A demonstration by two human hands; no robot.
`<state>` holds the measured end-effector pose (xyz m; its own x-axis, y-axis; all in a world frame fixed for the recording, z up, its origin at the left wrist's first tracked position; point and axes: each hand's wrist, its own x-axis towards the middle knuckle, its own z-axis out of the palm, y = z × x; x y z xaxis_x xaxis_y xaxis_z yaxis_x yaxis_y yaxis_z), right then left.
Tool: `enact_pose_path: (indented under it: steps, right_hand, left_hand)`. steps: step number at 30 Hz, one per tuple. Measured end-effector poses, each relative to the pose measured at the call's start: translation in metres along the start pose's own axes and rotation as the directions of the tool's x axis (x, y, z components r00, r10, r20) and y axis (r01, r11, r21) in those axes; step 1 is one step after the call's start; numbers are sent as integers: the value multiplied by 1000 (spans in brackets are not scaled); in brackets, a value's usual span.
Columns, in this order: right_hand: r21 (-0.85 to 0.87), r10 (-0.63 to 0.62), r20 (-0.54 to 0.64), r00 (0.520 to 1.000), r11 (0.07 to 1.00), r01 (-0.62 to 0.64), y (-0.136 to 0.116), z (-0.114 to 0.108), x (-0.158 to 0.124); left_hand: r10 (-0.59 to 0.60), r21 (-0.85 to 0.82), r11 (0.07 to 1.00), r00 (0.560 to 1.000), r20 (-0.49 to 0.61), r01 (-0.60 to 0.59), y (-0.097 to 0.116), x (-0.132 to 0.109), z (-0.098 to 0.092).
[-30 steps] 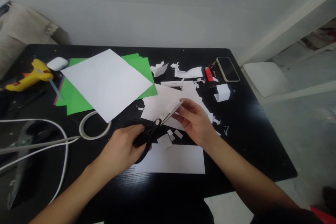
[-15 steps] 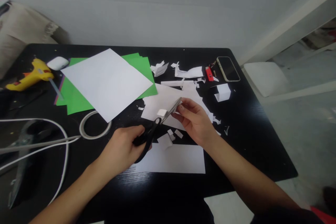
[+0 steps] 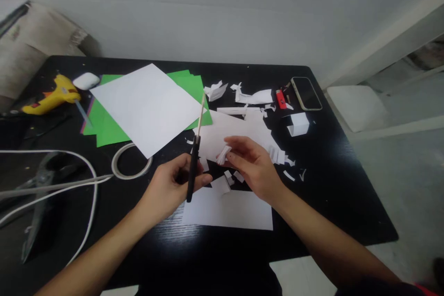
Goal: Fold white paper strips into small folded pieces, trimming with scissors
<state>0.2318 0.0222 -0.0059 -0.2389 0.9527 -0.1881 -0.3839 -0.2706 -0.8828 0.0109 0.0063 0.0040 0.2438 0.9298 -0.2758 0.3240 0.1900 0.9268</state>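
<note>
My left hand is closed around the black handles of a pair of scissors, whose blades point away from me and look closed. Between thumb and fingers, my right hand pinches a small folded strip of white paper. Under both hands lie white paper sheets; one sheet is nearest me. Small cut paper pieces rest at that sheet's far edge. The scissors and the folded strip are apart.
Green sheets lie under a white sheet at left. Nearby are a tape roll, a yellow glue gun and a white cable. At right are a red lighter, a phone and a folded white paper piece.
The scissors have turned upright, away from the paper, and their blades have come together. My right hand has lowered slightly, still holding the folded paper. The view has shifted a little.
</note>
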Motion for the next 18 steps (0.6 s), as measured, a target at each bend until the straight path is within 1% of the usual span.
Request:
enact_pose_path:
  steps: [3, 6, 11, 18]
  right_hand:
    - [-94, -44, 54, 998, 994, 49, 3, 2, -3]
    - [-119, -66, 89, 994, 990, 77, 3, 6, -5]
    - [-123, -91, 119, 989, 987, 106, 5, 10, -7]
    - [-136, -79, 177, 981, 985, 104, 6, 8, -9]
  left_hand:
    - [-14, -225, 974, 1000, 19, 18, -2, 0, 5]
    - [-38, -337, 941, 999, -9, 33, -2, 0, 8]
    - [-21, -346, 938, 993, -115, -21, 1, 1, 7]
    - [-8, -297, 955, 993, -121, -28, 1, 4, 4]
